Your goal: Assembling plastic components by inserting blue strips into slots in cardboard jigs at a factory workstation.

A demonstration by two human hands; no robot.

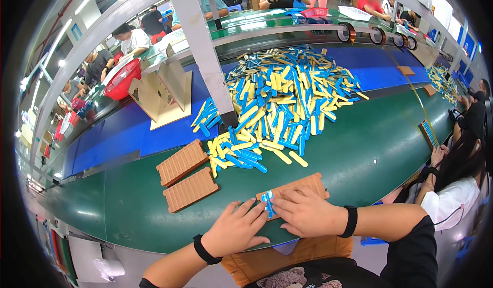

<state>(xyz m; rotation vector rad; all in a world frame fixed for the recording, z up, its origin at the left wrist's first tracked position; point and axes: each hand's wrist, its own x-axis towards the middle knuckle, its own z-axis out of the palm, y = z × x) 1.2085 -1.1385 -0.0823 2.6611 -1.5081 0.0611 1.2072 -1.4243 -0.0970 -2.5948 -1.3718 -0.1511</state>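
A brown ridged tray lies in front of me on the green bench. At its left end are blue strips with glossy, whitish upper ends, set across the tray. My left hand comes in from the left, fingers stretched toward these strips and thumb apart. From the other side my right hand lies over the tray, its fingers spread and the fingertips at the strips. Neither hand is wrapped round anything. Beyond them spreads a large heap of blue and yellow flat, round-ended strips.
Two more brown ridged trays, an upper one and a lower one, lie to my left. A grey metal post rises beside the heap. A wooden stand is behind. At right, another person's hands are near a filled tray.
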